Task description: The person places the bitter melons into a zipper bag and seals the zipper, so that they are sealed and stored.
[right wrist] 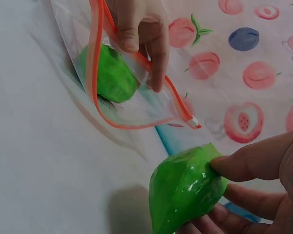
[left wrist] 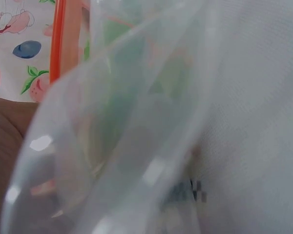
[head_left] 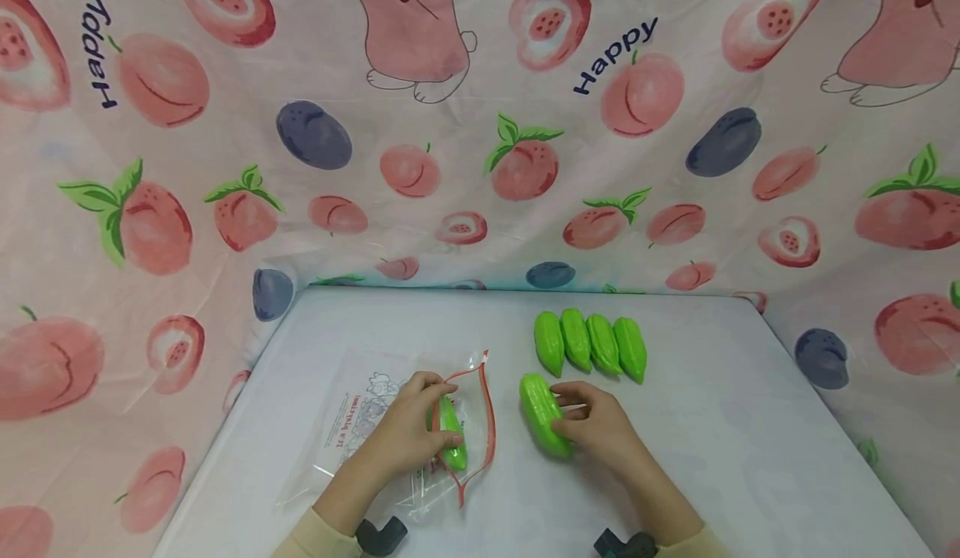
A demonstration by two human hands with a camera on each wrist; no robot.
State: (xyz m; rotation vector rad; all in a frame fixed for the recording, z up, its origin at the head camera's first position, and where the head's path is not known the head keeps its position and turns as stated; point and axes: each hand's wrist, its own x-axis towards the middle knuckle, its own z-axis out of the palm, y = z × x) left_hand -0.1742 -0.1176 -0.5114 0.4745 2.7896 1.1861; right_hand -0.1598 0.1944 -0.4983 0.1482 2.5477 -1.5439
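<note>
My right hand (head_left: 600,425) grips a glossy green ridged star fruit (head_left: 542,415) between thumb and fingers, just right of the bag's mouth. In the right wrist view this star fruit (right wrist: 185,187) is held at one end, its pointed end angled downward. A clear zip bag (head_left: 341,433) with an orange zip lies on the table, mouth parted toward the right. My left hand (head_left: 408,425) holds the bag at its orange zip edge (right wrist: 94,58). Another star fruit (right wrist: 110,75) is inside the bag near the mouth. Bag film (left wrist: 132,146) blurs most of the left wrist view.
Several more star fruits (head_left: 576,340) lie in a row on the white table (head_left: 720,425), behind my right hand. A peach-printed cloth (head_left: 450,166) hangs behind the table and along its sides.
</note>
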